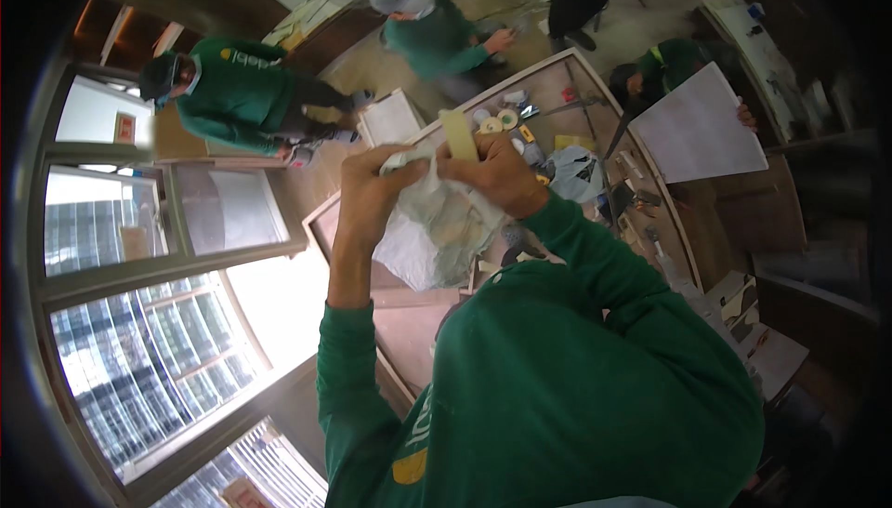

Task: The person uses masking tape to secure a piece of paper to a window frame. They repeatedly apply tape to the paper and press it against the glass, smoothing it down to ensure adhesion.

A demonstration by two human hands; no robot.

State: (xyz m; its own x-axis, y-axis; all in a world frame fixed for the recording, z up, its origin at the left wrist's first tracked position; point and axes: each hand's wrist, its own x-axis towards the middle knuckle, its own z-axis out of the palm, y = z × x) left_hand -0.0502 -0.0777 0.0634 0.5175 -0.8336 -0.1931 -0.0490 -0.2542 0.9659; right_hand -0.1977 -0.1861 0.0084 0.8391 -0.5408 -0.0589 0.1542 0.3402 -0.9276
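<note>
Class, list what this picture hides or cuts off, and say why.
Head view: whether the crumpled translucent white plastic is bag or sheet; folds hide it.
Head view: lower end of the pale yellow flat strip, hidden by the right hand.
Head view: head of the dark-trousered person, cut off by the upper edge.
Head view: lower body of another person in green, behind the flat white panel.

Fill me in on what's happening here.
The person in green pinches a crumpled, translucent plastic bag in the left hand. The right hand, close beside it, grips a pale yellow bar. Both are held up over a wood-rimmed table with tape rolls and tools on it. On the right, a co-worker holds a white panel.
</note>
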